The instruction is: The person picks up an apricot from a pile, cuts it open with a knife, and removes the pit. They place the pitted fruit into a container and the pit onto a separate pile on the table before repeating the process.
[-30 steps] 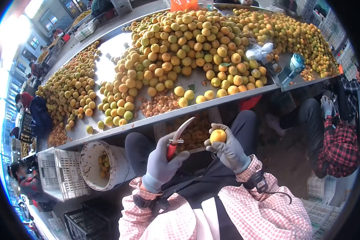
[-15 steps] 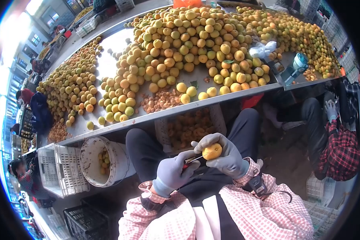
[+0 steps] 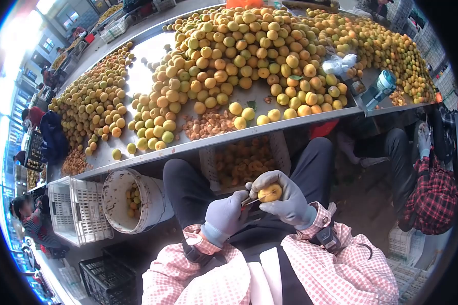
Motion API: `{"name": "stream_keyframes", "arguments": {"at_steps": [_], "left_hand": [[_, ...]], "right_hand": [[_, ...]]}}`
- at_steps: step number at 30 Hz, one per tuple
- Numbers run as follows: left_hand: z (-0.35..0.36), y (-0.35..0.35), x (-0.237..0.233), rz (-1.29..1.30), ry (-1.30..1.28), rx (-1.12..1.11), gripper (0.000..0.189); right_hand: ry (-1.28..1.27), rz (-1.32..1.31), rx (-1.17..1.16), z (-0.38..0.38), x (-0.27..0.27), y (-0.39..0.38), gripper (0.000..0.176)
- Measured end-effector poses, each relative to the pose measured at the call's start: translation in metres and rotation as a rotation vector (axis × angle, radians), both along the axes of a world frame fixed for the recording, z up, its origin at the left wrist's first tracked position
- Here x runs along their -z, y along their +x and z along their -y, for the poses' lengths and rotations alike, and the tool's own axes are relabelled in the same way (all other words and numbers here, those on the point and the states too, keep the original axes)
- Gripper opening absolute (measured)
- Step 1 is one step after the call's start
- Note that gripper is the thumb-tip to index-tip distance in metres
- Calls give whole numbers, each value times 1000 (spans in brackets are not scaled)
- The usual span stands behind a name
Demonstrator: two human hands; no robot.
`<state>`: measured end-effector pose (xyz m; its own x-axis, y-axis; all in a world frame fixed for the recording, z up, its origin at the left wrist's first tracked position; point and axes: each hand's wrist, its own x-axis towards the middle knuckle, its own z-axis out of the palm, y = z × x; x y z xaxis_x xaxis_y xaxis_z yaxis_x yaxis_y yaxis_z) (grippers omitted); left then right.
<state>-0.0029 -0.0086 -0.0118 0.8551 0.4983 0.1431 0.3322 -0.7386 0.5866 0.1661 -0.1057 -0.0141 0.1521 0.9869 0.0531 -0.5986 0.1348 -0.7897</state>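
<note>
My right hand (image 3: 291, 204), in a grey glove, is closed around a yellow-orange apricot (image 3: 270, 193) above my lap. My left hand (image 3: 223, 217), gloved too, grips a small knife (image 3: 250, 202) with a reddish handle. The blade reaches to the left side of the apricot, and a cut line seems to show on the fruit. Fingers of both hands meet close beside it. Beneath the table edge, a white crate (image 3: 207, 168) of halved apricots (image 3: 241, 161) stands between my knees.
A metal table (image 3: 152, 161) carries heaped apricots (image 3: 239, 43) and a pile of pits (image 3: 208, 126). At left stand a white bucket (image 3: 160, 203) with fruit and white crates (image 3: 89, 211). A plaid-shirted co-worker (image 3: 435, 195) sits at right, near a bottle (image 3: 381, 86).
My left hand has drawn nearer the apricot, and less of the knife shows. The apricot has turned slightly within my right hand. The whole view has shifted a little.
</note>
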Motion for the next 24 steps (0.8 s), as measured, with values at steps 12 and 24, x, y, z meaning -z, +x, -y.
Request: {"name": "stream_keyframes", "arguments": {"at_steps": [12,24], "left_hand": [[-3,18,-15,-15,-215,-15,29],[9,17,-8,-35,-258,-97,29]], "right_hand": [[-8,-430,52,-16,-3,-5,44],[64,-560,-6,-14,7,-8,35]]}}
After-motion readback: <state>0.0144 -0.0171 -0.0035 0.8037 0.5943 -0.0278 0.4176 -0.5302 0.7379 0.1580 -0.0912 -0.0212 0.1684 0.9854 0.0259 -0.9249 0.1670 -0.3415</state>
